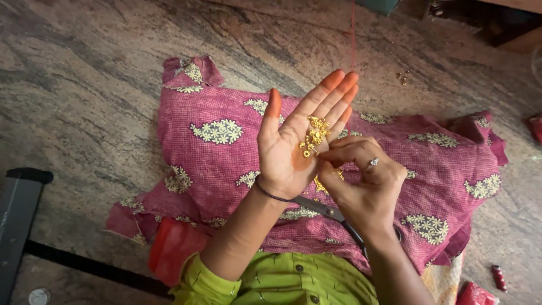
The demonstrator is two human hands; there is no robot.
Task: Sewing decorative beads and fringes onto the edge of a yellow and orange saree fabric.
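Note:
My left hand [293, 144] is held palm up with its fingers spread, and a small heap of gold beads [314, 135] rests on the palm and lower fingers. My right hand [361, 178], with a ring on one finger, pinches at the beads at the palm's edge with thumb and fingertips; whether it holds a bead I cannot tell. Both hands hover over a pink cloth with white flower patches [226, 141]. A pair of scissors [322, 209] lies on the cloth under my right wrist. More gold beads [322, 183] lie on the cloth below the hands.
The cloth lies on a mottled stone floor [84, 85]. A red thread [353, 34] runs up from my fingertips. A few gold beads [402, 77] lie on the floor at the back right. A dark bar [17, 220] stands left; a red spool [498, 278] lies right.

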